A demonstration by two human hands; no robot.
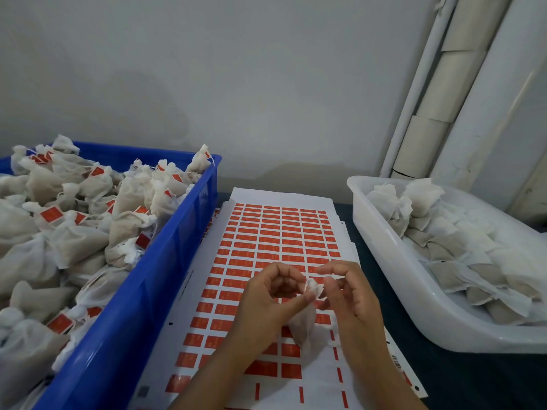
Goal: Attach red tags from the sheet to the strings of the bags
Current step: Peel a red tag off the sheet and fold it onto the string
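A white sheet of red tags [266, 241] lies flat in the middle of the table, its near rows partly peeled. Above it my left hand [269, 300] and my right hand [349, 294] hold one small white mesh bag [305, 324] between them. The left thumb and fingers pinch its gathered top, where a small white bit shows. The right fingers pinch the bag's top and string from the other side. The bag's body hangs below the hands. Whether a red tag is in the fingers cannot be told.
A blue crate [165, 261] on the left is heaped with white bags carrying red tags. A translucent white tub [414, 306] on the right holds several bags with no tags showing. A grey wall stands behind, with pale pipes [438, 93] at the back right.
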